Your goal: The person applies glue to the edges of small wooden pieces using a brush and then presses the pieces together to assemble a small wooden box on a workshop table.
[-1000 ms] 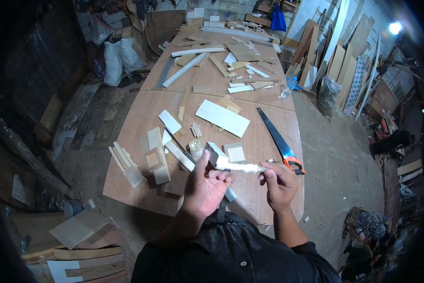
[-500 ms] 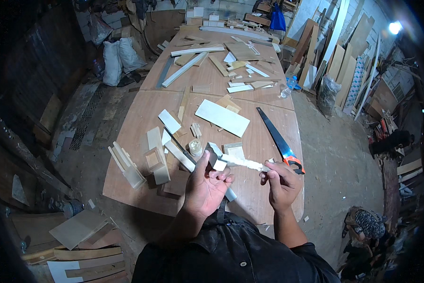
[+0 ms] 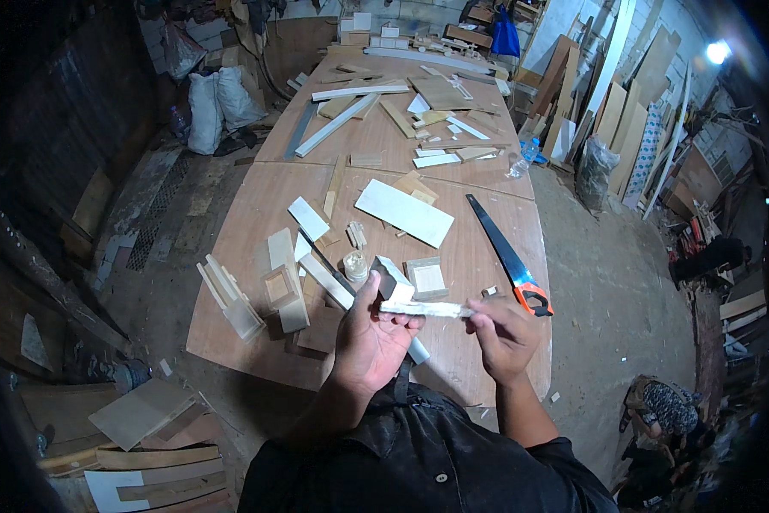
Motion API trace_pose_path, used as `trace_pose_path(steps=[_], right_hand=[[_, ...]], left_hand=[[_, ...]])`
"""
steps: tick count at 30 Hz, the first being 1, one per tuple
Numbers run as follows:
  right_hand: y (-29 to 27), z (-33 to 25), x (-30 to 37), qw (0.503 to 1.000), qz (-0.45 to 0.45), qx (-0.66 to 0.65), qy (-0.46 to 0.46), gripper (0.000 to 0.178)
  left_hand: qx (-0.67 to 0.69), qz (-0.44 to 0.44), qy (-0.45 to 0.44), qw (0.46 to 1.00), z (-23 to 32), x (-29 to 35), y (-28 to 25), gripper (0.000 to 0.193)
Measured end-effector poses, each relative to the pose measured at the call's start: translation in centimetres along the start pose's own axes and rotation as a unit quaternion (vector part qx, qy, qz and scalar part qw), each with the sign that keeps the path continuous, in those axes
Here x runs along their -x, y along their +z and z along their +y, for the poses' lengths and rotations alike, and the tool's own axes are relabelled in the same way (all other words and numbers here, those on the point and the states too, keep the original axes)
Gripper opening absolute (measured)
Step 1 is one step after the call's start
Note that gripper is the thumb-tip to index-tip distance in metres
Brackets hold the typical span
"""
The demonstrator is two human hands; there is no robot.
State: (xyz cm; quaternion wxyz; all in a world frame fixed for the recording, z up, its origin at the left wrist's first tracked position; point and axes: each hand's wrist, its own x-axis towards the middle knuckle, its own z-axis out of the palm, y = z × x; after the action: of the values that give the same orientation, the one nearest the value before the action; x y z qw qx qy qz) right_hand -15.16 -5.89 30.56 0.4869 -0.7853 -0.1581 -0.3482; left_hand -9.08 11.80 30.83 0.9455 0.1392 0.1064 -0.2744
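Left hand (image 3: 377, 336)'s half-curled, gripping a small pale block (image 3: 394, 282); right hand (image 3: 506, 339)'s pinching one end of a white-coated stick (image 3: 431, 309) that's crossing the block's near edge, both hovering over the worktop (image 3: 269, 195).

Your right hand (image 3: 506, 332) now aims the white-coated stick (image 3: 436, 309) at nearly nine o'clock, down from about half past nine half a second ago; its tip sits farther toward eight o'clock, crossing the block's (image 3: 396, 282) six-o'clock edge.
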Motion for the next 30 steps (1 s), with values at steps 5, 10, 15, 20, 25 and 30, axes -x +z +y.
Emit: trace_pose_path(steps=[5,10,15,20,25,30], right_hand=[[0.2,-0.8,-0.9,0.993,0.078,-0.014,0.087,0.016],[-0.3,-0.2,-0.8,1.000,0.015,-0.017,0.014,0.016],[0.1,-0.3,-0.9,0.996,0.061,0.004,0.065,0.014],[0.0,0.0,-0.6,1.000,0.009,-0.002,-0.016,0.014],[0.7,0.3,-0.5,0.996,0.067,0.009,0.064,0.011],[0.2,0.3,-0.1,1.000,0.028,-0.011,0.007,0.012]], left_hand=[[-0.007,-0.026,-0.001,1.000,0.2,-0.1,-0.3,0.023],[-0.010,-0.020,0.003,1.000,0.1,-0.1,0.0,0.021],[-0.010,-0.012,0.005,1.000,0.0,-0.2,0.0,0.021],[0.001,0.085,0.017,0.996,-0.3,-0.4,0.7,0.020],[-0.013,-0.008,0.026,1.000,-0.3,-0.4,-0.2,0.019],[0.000,0.016,0.034,0.999,-0.4,-0.5,0.3,0.019]])
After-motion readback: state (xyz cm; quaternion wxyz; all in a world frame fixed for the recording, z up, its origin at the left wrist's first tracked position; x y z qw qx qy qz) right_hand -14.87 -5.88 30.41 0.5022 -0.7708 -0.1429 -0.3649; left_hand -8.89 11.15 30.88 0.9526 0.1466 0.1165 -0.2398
